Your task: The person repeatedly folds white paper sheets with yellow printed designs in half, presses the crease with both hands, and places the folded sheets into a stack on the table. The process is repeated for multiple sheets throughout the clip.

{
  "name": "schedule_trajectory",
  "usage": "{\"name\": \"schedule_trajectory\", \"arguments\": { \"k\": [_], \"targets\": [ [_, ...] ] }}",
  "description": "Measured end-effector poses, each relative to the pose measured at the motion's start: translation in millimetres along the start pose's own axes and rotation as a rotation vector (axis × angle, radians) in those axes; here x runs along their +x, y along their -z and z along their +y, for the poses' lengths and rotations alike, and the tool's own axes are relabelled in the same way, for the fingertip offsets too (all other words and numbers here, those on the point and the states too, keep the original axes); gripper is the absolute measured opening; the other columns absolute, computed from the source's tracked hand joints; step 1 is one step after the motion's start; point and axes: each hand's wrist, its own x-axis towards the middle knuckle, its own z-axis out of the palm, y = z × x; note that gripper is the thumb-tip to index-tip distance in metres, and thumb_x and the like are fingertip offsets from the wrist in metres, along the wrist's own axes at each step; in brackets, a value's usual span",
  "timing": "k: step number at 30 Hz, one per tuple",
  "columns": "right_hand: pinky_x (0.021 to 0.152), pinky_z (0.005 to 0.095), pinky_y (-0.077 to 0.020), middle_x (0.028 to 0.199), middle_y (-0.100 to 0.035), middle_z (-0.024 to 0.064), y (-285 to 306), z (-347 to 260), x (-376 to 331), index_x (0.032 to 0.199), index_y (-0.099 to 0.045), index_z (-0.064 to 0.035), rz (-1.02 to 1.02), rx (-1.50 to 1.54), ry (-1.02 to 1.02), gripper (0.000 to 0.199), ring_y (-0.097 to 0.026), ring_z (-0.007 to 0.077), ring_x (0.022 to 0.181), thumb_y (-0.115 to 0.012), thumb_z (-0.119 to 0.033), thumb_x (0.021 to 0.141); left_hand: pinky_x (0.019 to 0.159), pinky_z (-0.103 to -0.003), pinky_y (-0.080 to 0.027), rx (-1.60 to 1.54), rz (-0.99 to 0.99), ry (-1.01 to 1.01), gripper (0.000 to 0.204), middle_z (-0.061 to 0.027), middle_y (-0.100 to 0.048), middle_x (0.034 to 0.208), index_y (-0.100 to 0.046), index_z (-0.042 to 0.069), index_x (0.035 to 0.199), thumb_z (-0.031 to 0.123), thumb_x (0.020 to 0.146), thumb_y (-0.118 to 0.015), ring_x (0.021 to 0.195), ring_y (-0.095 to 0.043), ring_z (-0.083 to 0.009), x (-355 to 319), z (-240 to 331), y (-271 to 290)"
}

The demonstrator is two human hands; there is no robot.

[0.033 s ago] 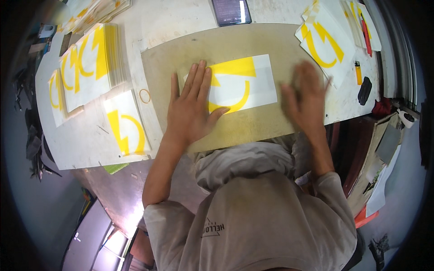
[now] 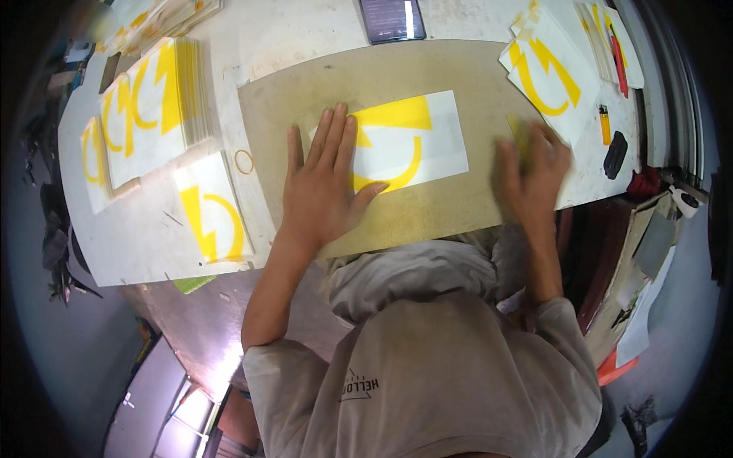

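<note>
A white paper piece with yellow print [image 2: 443, 137] lies flat and slightly tilted on the tan board [image 2: 305, 84]. My left hand [image 2: 324, 183] rests flat over its left end, fingers stretched and thumb out along the lower edge. To the right of the paper, above the board, my right hand [image 2: 538, 172] is curled and partly blurred by motion. A thin, flat yellowish strip [image 2: 516, 130] sticks out between its thumb and fingers; its lower part is hidden, and its kind is unclear.
Printed paper stacks [image 2: 145, 114] stand at left, with a single piece [image 2: 214, 210] and a rubber band [image 2: 243, 162] nearby. A phone [image 2: 392, 19] lies at the far edge. More printed papers [image 2: 546, 76], a red cutter [image 2: 618, 65], yellow lighter [image 2: 605, 126] and black object [image 2: 615, 155] are at right.
My right hand has shifted a little to the right and its fingers have curled in. The yellowish strip now shows in it. My left hand and the paper have stayed put.
</note>
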Motion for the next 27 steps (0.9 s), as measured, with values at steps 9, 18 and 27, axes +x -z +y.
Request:
{"name": "schedule_trajectory", "arguments": {
  "k": [9,18,27],
  "targets": [
    [0.08,0.0426,-0.0517,0.091,-0.066,0.0141,-0.9,-9.6,-19.5,0.107,-0.065,-0.0017,0.086,0.449,-0.365,0.03,-0.065,0.031,0.085,-0.081,-0.02,0.089,0.125,-0.063,-0.008,-0.012,0.042,0.053,0.094,-0.0241,-0.023,0.169,-0.022,-0.005,0.161,0.06,0.1,-0.051,0.158,-0.02,-0.0381,-9.7,13.3,-12.9],
    [0.09,0.0506,-0.0393,0.092,-0.066,0.0079,-61.3,-94.9,13.3,0.112,-0.067,-0.0082,0.147,0.29,0.218,0.028,-0.059,0.0281,0.088,-0.074,-0.013,0.084,0.125,-0.063,-0.008,-0.091,0.137,0.056,0.101,-0.0232,-0.027,0.168,-0.025,-0.009,0.159,0.062,0.095,-0.057,0.158,-0.023,-0.0354,-8.5,13.4,-18.9],
    [0.089,0.0491,-0.0368,0.086,-0.063,0.0057,-19.5,-74.5,-44.0,0.102,-0.068,-0.0067,0.075,0.205,0.224,0.02,-0.059,0.0271,0.086,-0.076,-0.011,0.085,0.124,-0.063,-0.011,-0.023,0.135,0.066,0.092,-0.022,-0.033,0.165,-0.035,-0.003,0.156,0.058,0.094,-0.064,0.153,-0.031,-0.037,-6.8,19.2,-10.9]
  ]
}}
